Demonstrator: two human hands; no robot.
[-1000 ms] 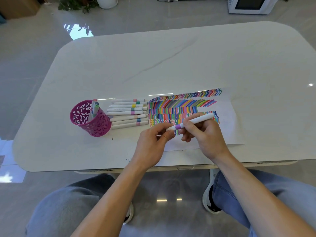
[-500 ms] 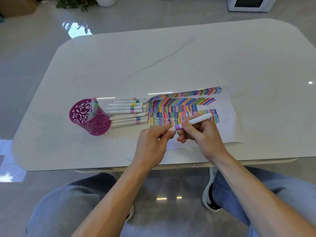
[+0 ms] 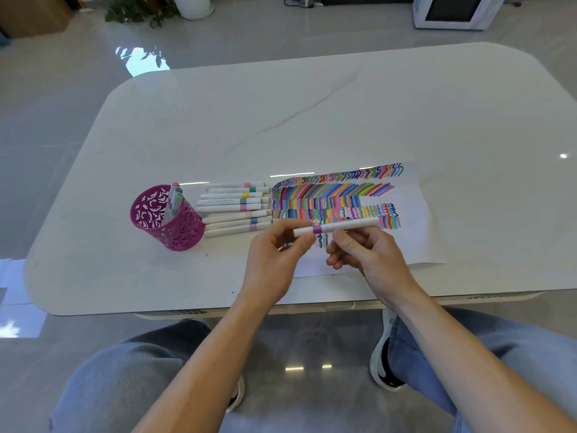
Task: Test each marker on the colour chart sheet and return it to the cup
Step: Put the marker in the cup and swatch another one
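A white marker with a purple band (image 3: pixel 340 226) lies almost level in both my hands above the colour chart sheet (image 3: pixel 412 214). My left hand (image 3: pixel 274 260) pinches its capped left end. My right hand (image 3: pixel 371 254) grips the barrel from below. The sheet is filled with rows of coloured strokes. A magenta perforated cup (image 3: pixel 170 218) stands to the left of the sheet with a few markers (image 3: pixel 175 198) upright in it. Between cup and sheet lies a row of several white markers (image 3: pixel 234 209) with coloured bands.
The white marble-look table (image 3: pixel 312 120) stretches far behind the sheet. Its front edge (image 3: pixel 187 309) runs just below my hands. My knees show under it. A potted plant (image 3: pixel 146 9) and a white appliance (image 3: pixel 452 10) stand on the floor beyond.
The marker has tilted from slanted to nearly level and sits a little lower over the sheet. Its capped left end now sticks out more clearly from my left fingers.
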